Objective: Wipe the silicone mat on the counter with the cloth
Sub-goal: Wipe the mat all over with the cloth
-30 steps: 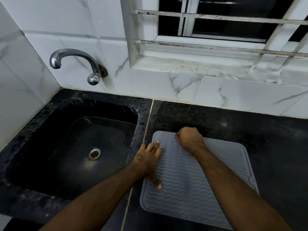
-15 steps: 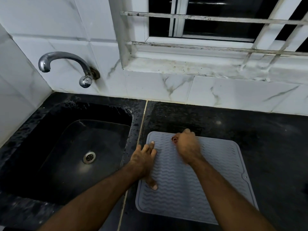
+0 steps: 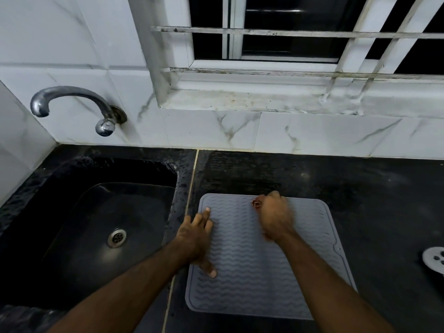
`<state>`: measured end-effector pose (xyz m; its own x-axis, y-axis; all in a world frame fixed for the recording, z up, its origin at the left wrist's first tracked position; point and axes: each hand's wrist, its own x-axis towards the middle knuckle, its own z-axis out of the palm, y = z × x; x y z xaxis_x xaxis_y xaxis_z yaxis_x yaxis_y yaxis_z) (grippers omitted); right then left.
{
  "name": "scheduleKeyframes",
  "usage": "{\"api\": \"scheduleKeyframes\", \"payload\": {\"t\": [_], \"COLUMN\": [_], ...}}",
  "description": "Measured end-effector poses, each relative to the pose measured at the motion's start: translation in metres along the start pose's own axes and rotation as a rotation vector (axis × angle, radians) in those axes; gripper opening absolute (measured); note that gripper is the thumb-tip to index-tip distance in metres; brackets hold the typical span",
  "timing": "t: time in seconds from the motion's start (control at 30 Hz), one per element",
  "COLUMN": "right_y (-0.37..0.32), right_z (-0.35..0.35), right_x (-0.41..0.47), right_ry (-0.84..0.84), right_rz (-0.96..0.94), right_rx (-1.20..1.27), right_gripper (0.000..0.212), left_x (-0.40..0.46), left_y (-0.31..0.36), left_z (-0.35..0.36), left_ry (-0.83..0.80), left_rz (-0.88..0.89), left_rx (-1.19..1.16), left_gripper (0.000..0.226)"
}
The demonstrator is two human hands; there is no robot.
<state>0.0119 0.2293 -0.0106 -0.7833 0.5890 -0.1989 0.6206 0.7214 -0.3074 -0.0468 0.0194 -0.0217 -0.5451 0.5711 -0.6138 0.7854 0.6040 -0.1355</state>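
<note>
Grey silicone mat (image 3: pixel 264 267), square, round-cornered, ribbed with wavy lines, lying flat on the black stone counter (image 3: pixel 372 212) just right of the black sink (image 3: pixel 101 224). Probably light, floppy and grippy underneath, yet liable to creep or buckle under a hard rub, so best pinned at one edge rather than lifted. Left hand (image 3: pixel 197 239) doing just that: fingers straight and spread, pressed flat on the mat's left border, thumb reaching toward the near side. Right hand (image 3: pixel 275 216) curled into a fist at the mat's far edge, blurred as if mid-stroke, bunched round a small reddish cloth (image 3: pixel 257 204) of which only a scrap peeks out at the left of the knuckles. Cloth likely soft and easily wadded; hard to tell how much of it meets the ribs. Judged as wiping under way along the far strip, with the near part yet to cover. Curved chrome tap (image 3: pixel 72 102) on the marbled white tiles above the sink; white perforated disc (image 3: pixel 434 259) at the right edge of the counter, well apart from the mat.
</note>
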Motion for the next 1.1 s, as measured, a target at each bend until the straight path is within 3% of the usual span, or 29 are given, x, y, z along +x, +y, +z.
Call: {"api": "scheduleKeyframes", "payload": {"t": [0.17,0.43,0.6,0.87,1.0,1.1], "right_y": [-0.043,0.020,-0.017,0.033,0.012,0.039], "right_z": [0.025,0.007,0.023,-0.003,0.010,-0.003], "right_x": [-0.016,0.008,-0.007,0.010,-0.002,0.000], "right_ry": [-0.071,0.004,-0.042,0.012,0.006,-0.014], "right_rz": [-0.154,0.070,-0.118,0.160,-0.013,0.034], "right_rx": [0.032,-0.105,-0.025,-0.117,-0.044,-0.121], "right_gripper": [0.038,0.037,0.039,0.035,0.033,0.038], "left_x": [0.003,0.003,0.002,0.002,0.000,-0.001], "left_y": [0.002,0.005,0.002,0.006,0.007,0.004], "left_z": [-0.001,-0.004,-0.004,-0.007,-0.008,-0.009], "left_ry": [-0.037,-0.037,-0.057,-0.078,-0.067,-0.064], "left_rz": [-0.016,0.020,0.003,-0.003,-0.013,-0.011], "left_rx": [0.017,-0.021,-0.021,0.007,0.021,0.010], "left_gripper": [0.156,0.155,0.155,0.154,0.152,0.151]}}
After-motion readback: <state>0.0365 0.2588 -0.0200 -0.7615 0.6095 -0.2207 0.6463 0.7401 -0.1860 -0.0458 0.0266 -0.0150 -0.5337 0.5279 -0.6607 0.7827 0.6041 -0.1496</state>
